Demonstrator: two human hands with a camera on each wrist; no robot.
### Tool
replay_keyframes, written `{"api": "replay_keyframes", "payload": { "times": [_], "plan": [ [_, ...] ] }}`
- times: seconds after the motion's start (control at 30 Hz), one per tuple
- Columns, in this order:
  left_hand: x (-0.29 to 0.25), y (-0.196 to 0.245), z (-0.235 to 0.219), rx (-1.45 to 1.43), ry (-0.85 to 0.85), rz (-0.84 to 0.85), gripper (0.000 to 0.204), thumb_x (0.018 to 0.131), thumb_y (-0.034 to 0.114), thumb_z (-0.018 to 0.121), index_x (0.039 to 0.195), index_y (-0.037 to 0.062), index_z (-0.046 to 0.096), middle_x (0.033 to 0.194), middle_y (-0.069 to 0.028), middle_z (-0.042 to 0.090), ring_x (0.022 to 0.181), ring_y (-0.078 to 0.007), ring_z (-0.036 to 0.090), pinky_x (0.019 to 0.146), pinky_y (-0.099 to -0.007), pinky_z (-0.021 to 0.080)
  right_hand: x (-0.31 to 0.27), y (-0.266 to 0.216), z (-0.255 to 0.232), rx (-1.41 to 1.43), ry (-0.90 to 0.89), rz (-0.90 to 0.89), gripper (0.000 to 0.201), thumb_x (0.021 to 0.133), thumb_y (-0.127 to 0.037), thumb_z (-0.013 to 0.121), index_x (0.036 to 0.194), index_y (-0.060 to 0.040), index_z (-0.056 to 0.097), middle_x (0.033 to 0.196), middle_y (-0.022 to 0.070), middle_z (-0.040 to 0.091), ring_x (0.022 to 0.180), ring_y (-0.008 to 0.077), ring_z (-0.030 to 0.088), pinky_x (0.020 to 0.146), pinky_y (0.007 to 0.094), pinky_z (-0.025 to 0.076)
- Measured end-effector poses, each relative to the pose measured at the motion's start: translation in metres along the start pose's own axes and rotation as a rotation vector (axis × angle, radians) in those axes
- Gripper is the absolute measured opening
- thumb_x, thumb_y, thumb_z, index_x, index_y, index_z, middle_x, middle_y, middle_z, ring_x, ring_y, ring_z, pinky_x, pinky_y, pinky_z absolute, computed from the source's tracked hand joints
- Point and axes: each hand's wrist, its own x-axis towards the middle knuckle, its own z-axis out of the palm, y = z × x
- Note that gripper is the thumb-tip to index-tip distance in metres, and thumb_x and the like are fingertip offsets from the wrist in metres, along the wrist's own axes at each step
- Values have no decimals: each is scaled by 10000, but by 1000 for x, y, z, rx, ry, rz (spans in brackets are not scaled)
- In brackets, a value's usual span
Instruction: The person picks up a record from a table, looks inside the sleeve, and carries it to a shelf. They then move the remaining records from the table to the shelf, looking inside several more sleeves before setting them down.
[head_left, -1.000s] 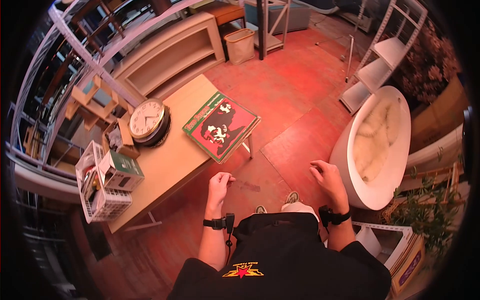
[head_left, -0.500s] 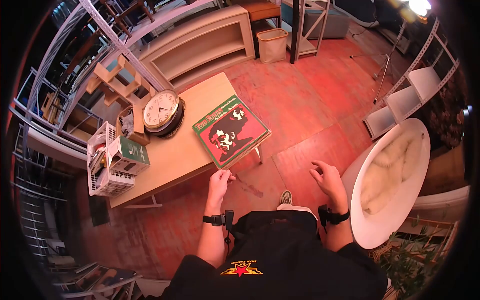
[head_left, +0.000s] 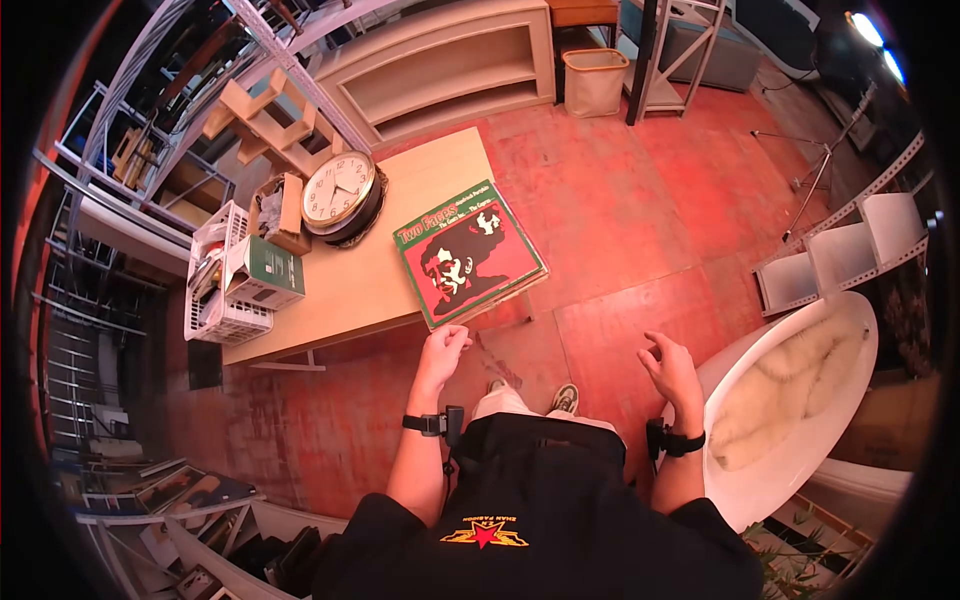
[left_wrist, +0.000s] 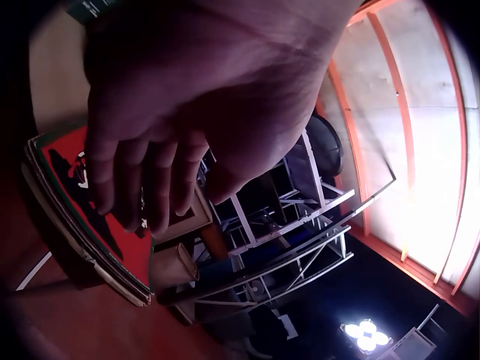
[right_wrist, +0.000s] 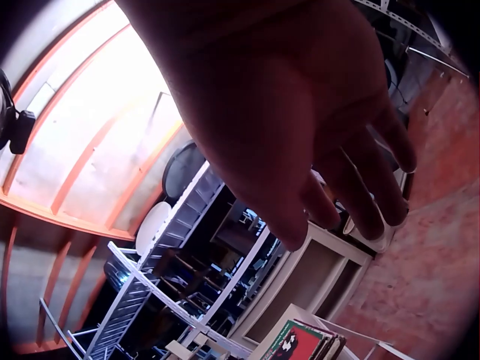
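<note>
A stack of record sleeves [head_left: 470,252], the top one red and green with a dark printed face, lies at the near right end of the wooden table [head_left: 362,300]. My left hand [head_left: 440,357] is just short of the stack's near corner in the head view, fingers loosely bent and holding nothing. In the left wrist view the hand [left_wrist: 195,112] has its fingers hanging over the view of the sleeves [left_wrist: 90,202]. My right hand [head_left: 672,370] hovers over the red floor with relaxed, empty fingers; the right wrist view shows that hand [right_wrist: 285,120] with its fingers spread.
A round clock [head_left: 340,192], a small carton [head_left: 264,275] and a white plastic basket [head_left: 238,322] share the table. Beyond it stand a low shelf unit [head_left: 440,75] and a bin [head_left: 594,84]. At the right are a white tub [head_left: 785,400] and metal steps [head_left: 840,255].
The head view has swung, with the table and clock shifting rightward and up and the tub moving lower right. Both hands stay empty; the left hand appears nearer the sleeves than at first.
</note>
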Motion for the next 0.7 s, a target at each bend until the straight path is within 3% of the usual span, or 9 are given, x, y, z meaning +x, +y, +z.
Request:
{"api": "replay_keyframes", "payload": {
  "times": [0.2,0.27,0.4,0.53,0.6,0.67,0.7],
  "plan": [
    [16,-14,-24,74,52,-4,283,884,186,594,1054,-37,629,890,-106,683,825,-156,644,738,-281,502,28,-7,29,-55,-125,-3,374,821,-221,645,1115,9,613,842,204,671,812,349,657,733,415,516],
    [28,-23,-34,264,70,-9,326,874,223,610,1096,-16,628,961,-157,689,878,-208,667,772,-311,514,39,-13,46,-85,-157,-11,383,822,-240,643,1113,9,616,845,204,673,820,351,657,741,420,517],
    [42,-12,-46,363,44,32,404,859,277,616,1156,3,606,1067,-226,653,1007,-299,641,871,-373,496,69,-28,84,-127,-294,-64,403,826,-292,635,1093,9,630,852,207,676,834,357,657,762,437,518],
    [79,-31,-59,533,-109,69,523,846,305,606,1270,11,522,1233,-283,535,1196,-370,500,1013,-404,396,115,-54,124,-132,-436,-111,389,834,-273,616,1082,26,637,935,238,665,869,360,655,774,421,519],
    [103,-50,-64,537,-160,113,565,843,305,602,1315,18,483,1303,-298,476,1249,-386,445,1049,-398,360,144,-58,150,-57,-427,-121,400,832,-264,616,1094,37,626,984,250,653,905,365,647,798,419,513],
    [120,-62,-69,726,-188,165,670,842,325,613,1401,46,372,1442,-290,299,1335,-391,326,1071,-428,331,169,-49,179,21,-418,-130,411,829,-256,617,1107,48,616,1033,262,641,940,369,640,823,417,506],
    [127,-65,-70,708,-187,163,670,842,325,613,1401,46,372,1442,-290,299,1335,-391,326,1071,-428,331,182,-41,195,-13,-357,-107,446,822,-256,626,1144,50,591,1089,272,617,986,367,623,853,421,495]
  ]
}}
